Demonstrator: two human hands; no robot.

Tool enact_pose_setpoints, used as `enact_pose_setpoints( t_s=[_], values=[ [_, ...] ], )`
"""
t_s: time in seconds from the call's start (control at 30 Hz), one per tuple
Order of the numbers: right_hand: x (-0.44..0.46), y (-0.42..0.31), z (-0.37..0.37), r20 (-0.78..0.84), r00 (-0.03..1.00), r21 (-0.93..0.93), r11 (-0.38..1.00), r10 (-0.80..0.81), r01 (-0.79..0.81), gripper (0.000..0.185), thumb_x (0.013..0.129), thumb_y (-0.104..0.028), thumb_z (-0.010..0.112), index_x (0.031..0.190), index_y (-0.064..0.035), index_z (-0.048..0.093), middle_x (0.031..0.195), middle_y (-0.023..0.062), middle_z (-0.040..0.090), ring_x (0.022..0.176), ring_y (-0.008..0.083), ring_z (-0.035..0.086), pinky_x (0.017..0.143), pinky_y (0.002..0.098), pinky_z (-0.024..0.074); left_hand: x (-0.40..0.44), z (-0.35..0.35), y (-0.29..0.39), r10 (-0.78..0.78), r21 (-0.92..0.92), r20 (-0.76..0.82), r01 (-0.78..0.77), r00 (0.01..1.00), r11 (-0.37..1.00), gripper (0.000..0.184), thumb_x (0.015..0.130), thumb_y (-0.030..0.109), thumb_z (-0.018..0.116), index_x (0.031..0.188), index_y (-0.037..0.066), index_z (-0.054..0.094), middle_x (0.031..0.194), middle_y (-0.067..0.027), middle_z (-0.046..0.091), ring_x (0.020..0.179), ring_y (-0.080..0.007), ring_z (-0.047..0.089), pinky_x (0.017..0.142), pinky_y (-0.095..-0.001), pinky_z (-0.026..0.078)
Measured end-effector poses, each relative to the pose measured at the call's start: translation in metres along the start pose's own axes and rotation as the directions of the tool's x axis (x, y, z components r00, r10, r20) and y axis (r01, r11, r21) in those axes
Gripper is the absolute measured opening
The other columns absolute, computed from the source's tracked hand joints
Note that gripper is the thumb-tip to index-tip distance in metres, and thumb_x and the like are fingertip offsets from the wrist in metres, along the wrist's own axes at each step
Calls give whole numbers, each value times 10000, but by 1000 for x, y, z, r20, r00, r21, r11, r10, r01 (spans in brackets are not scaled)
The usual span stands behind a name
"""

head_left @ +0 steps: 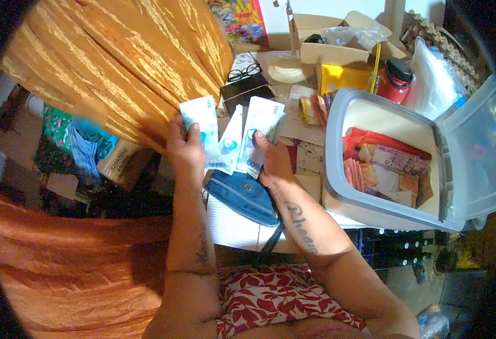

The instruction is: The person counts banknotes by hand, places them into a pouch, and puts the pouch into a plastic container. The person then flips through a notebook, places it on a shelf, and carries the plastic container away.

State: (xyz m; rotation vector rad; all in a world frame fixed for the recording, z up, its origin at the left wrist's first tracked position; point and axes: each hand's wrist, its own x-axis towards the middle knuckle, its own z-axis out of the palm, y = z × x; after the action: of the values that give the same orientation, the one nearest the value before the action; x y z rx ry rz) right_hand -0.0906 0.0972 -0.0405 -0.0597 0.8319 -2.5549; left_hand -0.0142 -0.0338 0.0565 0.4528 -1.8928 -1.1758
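My left hand [184, 146] is closed on blue-white 1000 banknotes [199, 113], thumb on top. More banknotes of the same kind [266, 116] are gripped upright in my right hand [275, 159], its thumb pressed on their face. Between the two lots, a few notes [231, 141] slant at an angle; which hand bears them I cannot tell. Just below lies a blue zippered pouch [242, 198] with a strap, resting on a lined notebook [231, 225]. To the right, an open plastic bin [333, 141] holds bundles of purple and orange banknotes [397, 161] and something red.
Eyeglasses [244, 71] sit by a dark flat object [245, 90] behind the notes. Farther back are a cardboard box [332, 52], a yellow packet [344, 78] and a red jar [394, 82]. An orange curtain [123, 56] hangs close on the left. The bin's lid [473, 152] tilts out rightward.
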Motion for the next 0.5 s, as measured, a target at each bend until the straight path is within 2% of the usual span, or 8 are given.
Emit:
enact_pose_setpoints(
  t_s=[0.03, 0.1, 0.17, 0.23, 0.27, 0.3, 0.43, 0.5],
  values=[
    [1, 0, -1, -2, 1000, -1, 1000, 5, -5, 339, 906, -157, 677, 1156, 60, 604, 987, 136, 674, 851, 236, 658, 741, 375, 539, -1, 2, -3, -5, 3, -1, 5, 1000, 1000, 346, 934, 40, 571, 1278, 8, 550, 1146, -167, 652, 1091, -276, 617, 923, -398, 483],
    [1, -4, 1, -17, 998, -88, 994, 57, -58, 347, 888, -166, 700, 1123, 76, 620, 986, 139, 680, 831, 240, 658, 718, 377, 533, -7, 14, -1, 275, 136, -13, -271, 961, 953, 351, 877, -31, 574, 1220, 42, 572, 1081, -161, 646, 981, -282, 636, 887, -385, 489],
    [-4, -7, 8, 15, 999, -42, 999, 31, -31, 369, 874, -170, 717, 1123, 84, 618, 997, 145, 680, 841, 243, 659, 725, 378, 533, -9, 16, 3, 411, 198, -4, -402, 912, 894, 365, 849, -67, 575, 1191, 59, 584, 1049, -158, 643, 926, -285, 645, 870, -378, 491],
    [-7, -10, 8, 36, 999, 6, 1000, 2, -2, 392, 859, -173, 735, 1122, 92, 617, 1008, 151, 681, 851, 245, 660, 732, 379, 534, -12, 17, 7, 637, 452, 206, -650, 743, 611, 294, 789, -76, 604, 1053, 49, 642, 1065, -184, 615, 958, -343, 617, 873, -410, 484],
    [-6, -8, 5, 52, 999, -53, 999, 5, -2, 391, 855, -161, 735, 1128, 92, 614, 1013, 152, 681, 865, 248, 661, 746, 382, 538, -11, 23, 10, 626, 457, 191, -633, 756, 625, 177, 757, -39, 642, 909, 48, 664, 1005, -183, 618, 919, -368, 600, 822, -428, 486],
    [-7, -11, 7, 69, 998, -111, 994, 7, 1, 390, 852, -148, 736, 1133, 92, 610, 1018, 152, 681, 879, 251, 663, 760, 384, 542, -13, 29, 15, 627, 455, 191, -634, 755, 625, 177, 757, -39, 642, 909, 48, 664, 1005, -183, 618, 919, -368, 600, 822, -428, 486],
    [-15, -14, 15, 126, 988, -55, 993, -94, 102, 370, 864, -124, 719, 1139, 96, 605, 1030, 152, 678, 894, 252, 663, 788, 382, 544, -15, 38, 13, 617, 366, 222, -651, 755, 665, 143, 737, 78, 754, 824, 38, 648, 825, -152, 616, 776, -364, 597, 716, -430, 484],
    [-15, -15, 14, 102, 995, -80, 996, -24, 32, 369, 874, -127, 712, 1158, 82, 602, 1042, 147, 675, 887, 253, 664, 798, 379, 542, -16, 38, 6, 380, 294, 239, -440, 894, 849, 134, 734, 58, 760, 800, 15, 652, 839, -151, 626, 811, -325, 611, 754, -377, 490]
  ],
)
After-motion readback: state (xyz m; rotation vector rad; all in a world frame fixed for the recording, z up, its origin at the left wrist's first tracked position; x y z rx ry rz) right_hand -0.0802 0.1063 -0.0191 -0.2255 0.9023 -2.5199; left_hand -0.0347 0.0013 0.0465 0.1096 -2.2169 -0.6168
